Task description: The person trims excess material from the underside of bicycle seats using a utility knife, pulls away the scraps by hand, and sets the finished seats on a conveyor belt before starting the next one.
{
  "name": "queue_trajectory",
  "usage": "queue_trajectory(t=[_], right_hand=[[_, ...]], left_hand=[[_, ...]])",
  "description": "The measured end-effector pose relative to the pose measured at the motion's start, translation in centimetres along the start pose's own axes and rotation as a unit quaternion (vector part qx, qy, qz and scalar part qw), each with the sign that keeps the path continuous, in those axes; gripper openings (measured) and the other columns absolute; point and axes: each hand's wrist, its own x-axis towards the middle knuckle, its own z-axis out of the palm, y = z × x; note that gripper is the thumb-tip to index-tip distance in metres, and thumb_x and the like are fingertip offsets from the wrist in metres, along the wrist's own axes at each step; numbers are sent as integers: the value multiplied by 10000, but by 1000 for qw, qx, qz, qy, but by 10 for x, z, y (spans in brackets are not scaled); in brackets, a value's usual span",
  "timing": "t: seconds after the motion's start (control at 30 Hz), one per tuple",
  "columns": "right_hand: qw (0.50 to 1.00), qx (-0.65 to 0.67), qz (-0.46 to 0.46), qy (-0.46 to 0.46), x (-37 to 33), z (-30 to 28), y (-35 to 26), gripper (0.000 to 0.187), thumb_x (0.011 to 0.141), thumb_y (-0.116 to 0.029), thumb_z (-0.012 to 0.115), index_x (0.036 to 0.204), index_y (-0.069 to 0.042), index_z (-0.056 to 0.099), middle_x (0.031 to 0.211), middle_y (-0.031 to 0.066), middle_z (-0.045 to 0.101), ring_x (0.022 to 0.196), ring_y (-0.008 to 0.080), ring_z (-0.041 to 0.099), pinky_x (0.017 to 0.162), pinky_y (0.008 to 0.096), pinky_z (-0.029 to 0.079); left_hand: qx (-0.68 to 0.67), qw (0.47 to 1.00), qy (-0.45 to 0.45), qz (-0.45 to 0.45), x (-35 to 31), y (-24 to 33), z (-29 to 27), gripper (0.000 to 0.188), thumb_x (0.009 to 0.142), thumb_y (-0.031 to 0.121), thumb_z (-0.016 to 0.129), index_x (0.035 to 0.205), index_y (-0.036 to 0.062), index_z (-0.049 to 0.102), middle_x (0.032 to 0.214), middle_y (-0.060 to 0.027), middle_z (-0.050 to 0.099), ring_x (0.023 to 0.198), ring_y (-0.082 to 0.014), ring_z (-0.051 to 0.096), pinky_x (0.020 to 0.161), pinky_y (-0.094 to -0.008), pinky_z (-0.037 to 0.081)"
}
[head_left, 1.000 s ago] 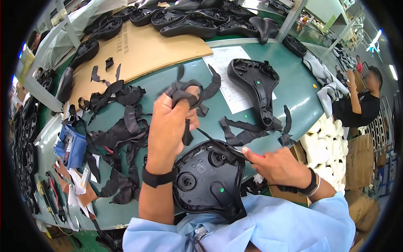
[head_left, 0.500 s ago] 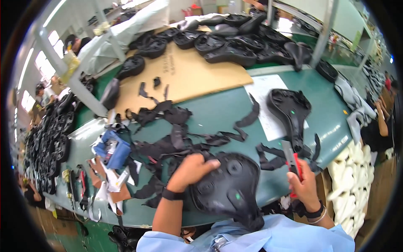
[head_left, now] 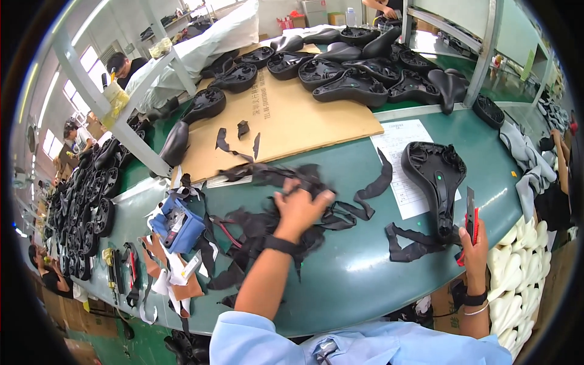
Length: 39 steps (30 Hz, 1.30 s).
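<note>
Scraps [head_left: 252,228], black, limp and ragged-edged, lie tangled on the smooth, glossy green table [head_left: 359,286], next to flat tan cardboard [head_left: 292,125]; right of the tangle rests a tapered black saddle [head_left: 432,176], hollow side up, partly over thin white paper [head_left: 407,194]. Left hand [head_left: 301,210], fingers spread, is at the scraps, blur leaving it unclear whether any strip is gripped; right hand [head_left: 476,255] is closed around a red-handled knife [head_left: 469,228], its narrow, straight grey blade exposed.
</note>
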Motion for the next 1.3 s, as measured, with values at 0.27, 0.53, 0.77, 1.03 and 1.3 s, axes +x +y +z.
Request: queue_trajectory(t=[0.27,0.53,0.77,1.03,1.3], right_hand=[[995,34,-40,-86,39,0,9,452,874,-328,618,1194,-20,532,941,64,553,866,166,511,789,302,425],[962,155,49,-220,47,-4,34,408,899,-302,621,1189,-35,517,955,15,517,867,86,491,748,228,434],[934,254,24,-249,9,10,-3,414,916,-293,601,1205,-25,474,1108,77,585,877,123,609,703,262,511],[981,165,20,-100,31,-32,36,491,866,-390,635,1196,-50,507,960,32,567,736,86,565,545,227,487],[929,165,29,-331,-18,48,-6,448,871,-383,625,1176,-75,514,810,103,605,611,174,601,554,309,477]], left_hand=[[-41,848,-375,372,-193,142,61,668,844,453,606,1378,100,411,1438,-274,301,1389,-407,191,1086,-590,130],[-415,906,-44,70,-94,180,76,251,899,241,579,912,-8,603,725,3,527,671,-120,492,591,-306,409],[-125,978,48,163,-7,144,97,365,828,268,650,810,-91,588,835,-281,620,806,-408,606,748,-460,459],[-29,979,-192,70,-38,60,-32,366,866,121,585,1210,-2,583,1054,-114,630,969,-207,576,894,-325,421],[-182,970,47,-152,-137,52,-6,368,803,346,718,774,30,532,750,-24,503,663,-94,434,573,-252,352]])
